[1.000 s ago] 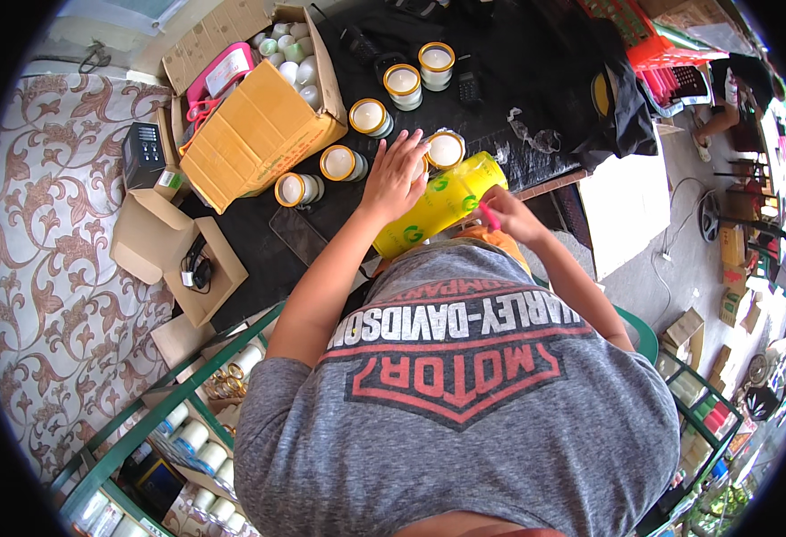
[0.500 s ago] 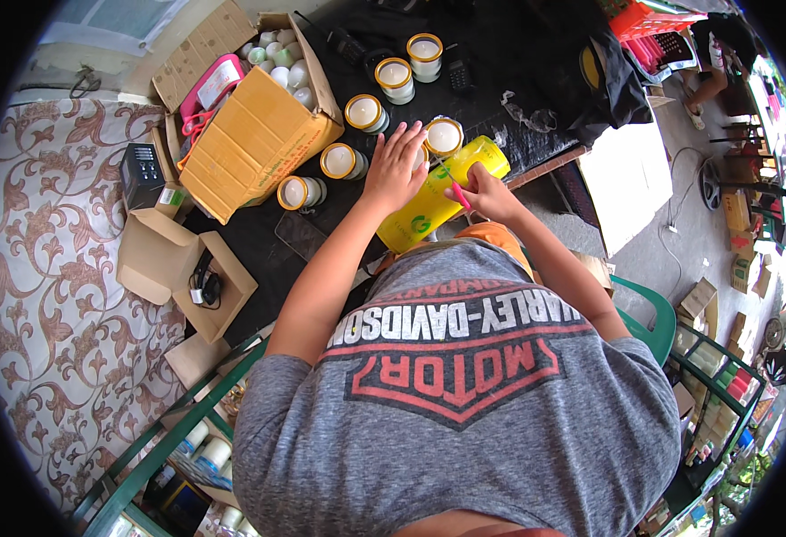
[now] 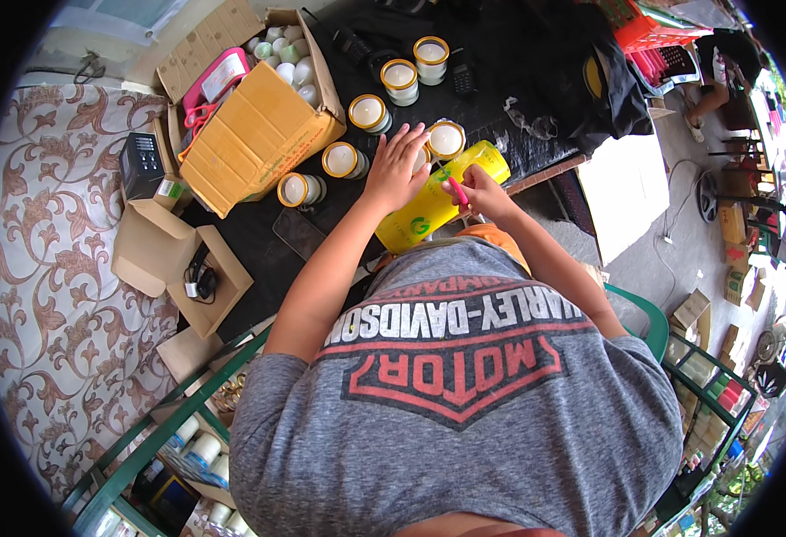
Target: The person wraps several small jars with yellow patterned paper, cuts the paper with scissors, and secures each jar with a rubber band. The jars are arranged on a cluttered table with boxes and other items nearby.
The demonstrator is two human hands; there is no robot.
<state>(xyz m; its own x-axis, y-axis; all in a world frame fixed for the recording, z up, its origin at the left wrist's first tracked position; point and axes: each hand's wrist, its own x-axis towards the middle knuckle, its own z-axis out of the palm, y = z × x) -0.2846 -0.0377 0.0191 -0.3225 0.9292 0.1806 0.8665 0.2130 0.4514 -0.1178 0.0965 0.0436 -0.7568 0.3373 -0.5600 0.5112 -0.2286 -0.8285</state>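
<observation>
My left hand [image 3: 397,173] lies flat with its fingers stretched out, on the left end of a yellow plastic sheet [image 3: 408,223] with green print. A candle in a glass jar partly shows beside its fingers. In my right hand [image 3: 485,194] is a pair of scissors with pink handles [image 3: 458,191]; its blades lie over the sheet and are hard to make out. Just beyond the sheet stands a white candle in a gold-rimmed glass [image 3: 445,140]. More such candles [image 3: 369,113] stand in a curved row to the left and far side.
An open cardboard box [image 3: 259,134] holds many white and greenish candles, with a pink-handled tool against it. Nearer sit a small box with a black cable [image 3: 203,277] and a black device [image 3: 142,166]. A phone [image 3: 296,234] lies on the black-covered table [image 3: 500,54]. A red crate [image 3: 644,27] stands far right.
The whole view has shifted slightly. Both hands stay at the yellow sheet, the right one still holding the scissors, with little visible movement.
</observation>
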